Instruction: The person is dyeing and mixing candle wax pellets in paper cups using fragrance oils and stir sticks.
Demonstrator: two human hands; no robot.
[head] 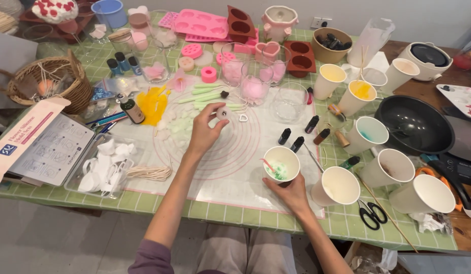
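Observation:
My left hand is raised over the translucent work mat and pinches a small white ring-shaped wax piece between thumb and fingers. My right hand grips the base of a white paper cup that holds green and white wax and a pink stick. Pale green wax bits and green wax sticks lie just beyond my left hand. A small white heart outline rests on the mat beside the ring.
Several paper cups stand at the right, near scissors and a black pan. Glass jars, pink silicone moulds and small dye bottles crowd the back. A wicker basket, open box and plastic tray sit left.

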